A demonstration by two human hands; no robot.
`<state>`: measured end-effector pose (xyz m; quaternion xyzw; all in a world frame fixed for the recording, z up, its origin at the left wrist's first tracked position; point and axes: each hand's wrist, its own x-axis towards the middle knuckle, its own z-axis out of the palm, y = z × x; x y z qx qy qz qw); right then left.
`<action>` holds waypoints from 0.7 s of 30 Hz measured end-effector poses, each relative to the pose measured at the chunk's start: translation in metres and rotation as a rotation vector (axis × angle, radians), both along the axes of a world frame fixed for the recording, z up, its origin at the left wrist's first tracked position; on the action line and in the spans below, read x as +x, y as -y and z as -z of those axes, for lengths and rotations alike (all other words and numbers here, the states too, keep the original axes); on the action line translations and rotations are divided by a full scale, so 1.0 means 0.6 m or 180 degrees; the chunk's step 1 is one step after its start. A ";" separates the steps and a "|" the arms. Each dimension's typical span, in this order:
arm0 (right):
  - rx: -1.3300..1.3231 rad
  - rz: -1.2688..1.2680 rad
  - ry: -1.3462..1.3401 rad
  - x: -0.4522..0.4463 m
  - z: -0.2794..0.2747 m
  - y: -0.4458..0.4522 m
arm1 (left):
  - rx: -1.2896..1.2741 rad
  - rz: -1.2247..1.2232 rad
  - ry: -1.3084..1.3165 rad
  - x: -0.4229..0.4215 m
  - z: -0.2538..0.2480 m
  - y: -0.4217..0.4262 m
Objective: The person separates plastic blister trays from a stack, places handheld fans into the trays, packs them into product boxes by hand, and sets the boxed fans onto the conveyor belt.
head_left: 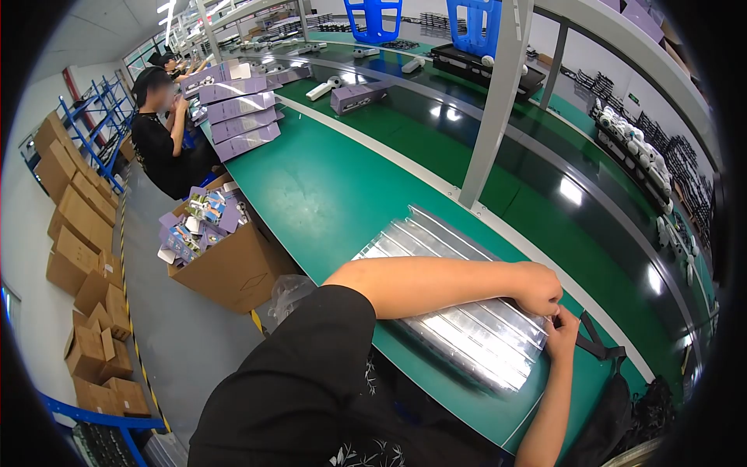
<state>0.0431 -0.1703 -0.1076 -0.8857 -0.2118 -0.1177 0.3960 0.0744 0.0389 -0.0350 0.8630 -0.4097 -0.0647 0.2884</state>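
Note:
A stack of shiny, clear ribbed plastic trays (475,342) lies on the green bench in front of me, partly covered by my forearm. My left arm reaches across it, and my left hand (537,288) is closed at the stack's right end, its fingers curled down at the edge. Just below, my right hand (562,335) is closed too, thumb and fingers pinched at the same corner. The fingertips of both hands nearly meet there. What exactly sits between them is small and partly hidden.
Purple printed boxes (245,117) are piled farther along the green bench (311,179). A carton (241,268) of printed packaging stands left of it. A grey post (498,101) rises beside the conveyor. Black straps (599,342) lie at right. A seated person (159,140) works beyond.

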 end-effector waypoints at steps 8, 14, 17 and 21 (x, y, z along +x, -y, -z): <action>0.0020 -0.0016 0.0011 0.003 0.007 0.004 | 0.0027 0.0012 0.0019 0.000 -0.001 0.000; 0.0014 0.0025 -0.0041 0.002 0.006 0.003 | 0.0077 0.0012 0.0005 -0.001 -0.003 0.000; 0.0057 0.0007 -0.0009 0.001 0.003 0.000 | 0.0047 0.0008 0.0012 -0.001 -0.002 -0.001; 0.0075 -0.0036 0.0036 0.002 0.004 0.000 | -0.0043 0.0033 0.0076 -0.001 0.000 -0.001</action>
